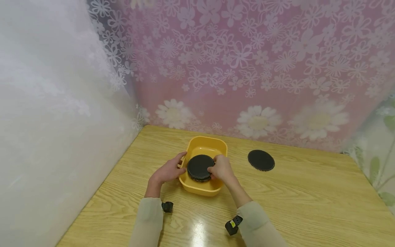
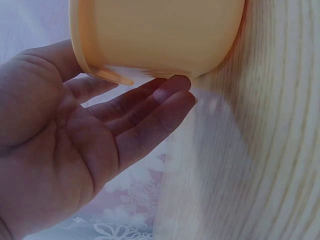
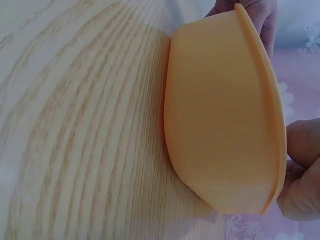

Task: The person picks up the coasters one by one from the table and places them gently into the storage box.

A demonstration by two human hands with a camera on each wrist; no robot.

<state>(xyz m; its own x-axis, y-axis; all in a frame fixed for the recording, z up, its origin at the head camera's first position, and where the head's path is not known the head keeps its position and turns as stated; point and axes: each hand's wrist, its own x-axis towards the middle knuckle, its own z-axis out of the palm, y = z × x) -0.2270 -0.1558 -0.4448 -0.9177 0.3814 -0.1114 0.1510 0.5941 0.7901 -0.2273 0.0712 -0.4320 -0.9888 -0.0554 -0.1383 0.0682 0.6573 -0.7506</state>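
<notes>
A yellow plastic basin (image 1: 203, 191) stands on the wooden table. Inside it lies a small stack of round black coasters (image 1: 199, 166), their edges slightly offset. My left hand (image 1: 168, 170) holds the basin's left rim, thumb at the inner side and fingers along the outer wall; in the left wrist view the fingers of the left hand (image 2: 100, 125) are loosely bent against the basin (image 2: 160, 35). My right hand (image 1: 223, 168) reaches over the right rim and pinches the top coaster at its right edge, its other fingertips hidden. The right wrist view shows the basin's outer wall (image 3: 220, 110) and part of the right hand (image 3: 302, 170).
Another round black coaster (image 1: 261, 160) lies flat on the table to the right of the basin. Behind the wooden table (image 1: 308, 195) hangs a pink flowered curtain (image 1: 247, 68). A white sheet (image 1: 61, 103) borders the left side.
</notes>
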